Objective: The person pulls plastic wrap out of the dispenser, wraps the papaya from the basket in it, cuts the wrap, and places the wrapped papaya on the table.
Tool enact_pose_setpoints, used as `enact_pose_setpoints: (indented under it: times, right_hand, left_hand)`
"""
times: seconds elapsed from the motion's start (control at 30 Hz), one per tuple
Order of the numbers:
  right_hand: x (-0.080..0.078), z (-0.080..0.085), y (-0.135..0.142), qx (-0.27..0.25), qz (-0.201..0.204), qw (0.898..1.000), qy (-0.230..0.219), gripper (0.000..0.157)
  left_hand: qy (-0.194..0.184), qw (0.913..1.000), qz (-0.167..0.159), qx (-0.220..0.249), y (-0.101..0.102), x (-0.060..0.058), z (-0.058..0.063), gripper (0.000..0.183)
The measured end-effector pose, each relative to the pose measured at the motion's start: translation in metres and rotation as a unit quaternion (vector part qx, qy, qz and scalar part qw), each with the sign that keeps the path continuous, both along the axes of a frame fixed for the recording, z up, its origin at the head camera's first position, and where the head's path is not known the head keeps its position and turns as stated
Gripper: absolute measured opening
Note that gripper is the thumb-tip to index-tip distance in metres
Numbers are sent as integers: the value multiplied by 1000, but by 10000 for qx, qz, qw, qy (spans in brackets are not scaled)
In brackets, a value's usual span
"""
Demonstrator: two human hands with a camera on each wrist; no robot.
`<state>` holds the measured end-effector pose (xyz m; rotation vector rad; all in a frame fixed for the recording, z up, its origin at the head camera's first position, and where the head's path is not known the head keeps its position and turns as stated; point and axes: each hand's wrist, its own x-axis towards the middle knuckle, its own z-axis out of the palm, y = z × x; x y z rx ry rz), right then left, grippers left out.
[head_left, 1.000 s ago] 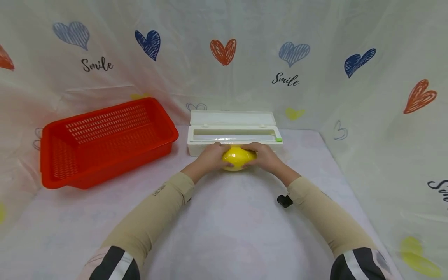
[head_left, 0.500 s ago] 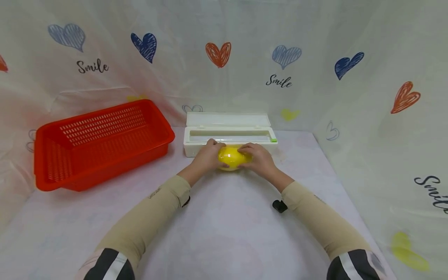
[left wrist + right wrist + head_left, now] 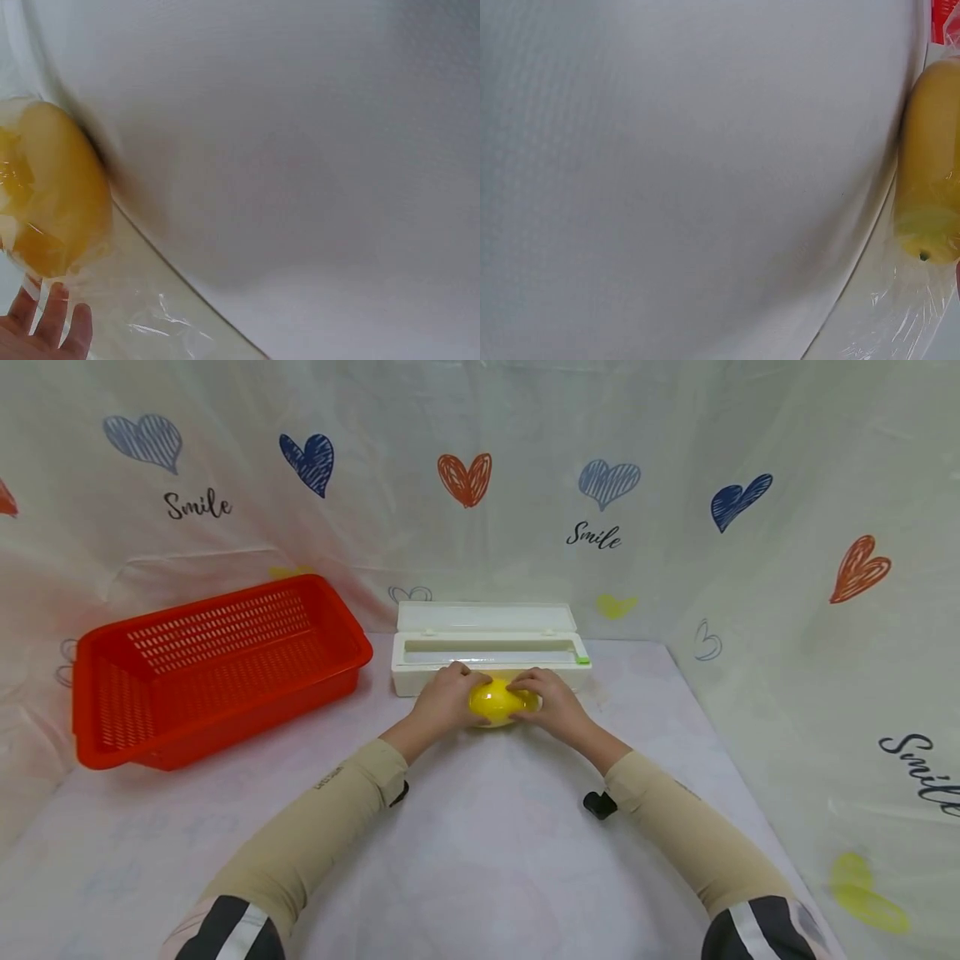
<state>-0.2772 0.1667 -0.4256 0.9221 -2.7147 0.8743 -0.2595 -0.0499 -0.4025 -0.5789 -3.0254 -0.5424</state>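
Observation:
An oblong yellow fruit [image 3: 495, 702] lies on the white cloth before a cling film dispenser [image 3: 491, 680]. Clear film [image 3: 161, 322] clings around it in the wrist views. Its end is greenish with a small dark stem [image 3: 924, 256] in the right wrist view. My left hand [image 3: 444, 700] holds the fruit's left end, thumb on the near side and fingers beyond. My right hand [image 3: 557, 703] grips the right end, fingers curved over the top. In the left wrist view, several spread fingertips [image 3: 56, 311] show just below the fruit; the right hand is almost out of its own wrist view.
The dispenser's lid [image 3: 483, 616] stands raised, and a green slider [image 3: 582, 660] sits at its right end. A red perforated basket [image 3: 225, 668] stands at the left. A heart-printed curtain [image 3: 525, 527] hangs behind.
The right fingers have shifted from behind the fruit's end onto its top. The left hand has stayed on its end. The head view has turned slightly, so the scene sits a little further left.

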Motion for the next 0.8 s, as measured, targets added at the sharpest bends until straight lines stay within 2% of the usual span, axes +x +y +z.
enact_pose_setpoints:
  times: [0.17,0.33,0.47,0.63,0.8]
  right_hand:
    - [4,1,2,-154,41,9999,-10,36]
    - [9,7,11,-326,17,9994,-129,36]
    - [9,13,25,-713,-359,9958,-439,36]
    - [4,16,46,-1379,-873,9833,-808,38]
    - [-3,13,62,-1832,-1274,9711,-845,39]
  left_hand:
    - [51,9999,-117,-105,0,1,3,66]
    - [-56,10000,-60,-16,2,3,4,67]
    - [-106,9999,-25,8,3,3,5,67]
    - [-137,9999,23,42,6,3,7,66]
    - [-176,9998,12,-6,10,1,10,66]
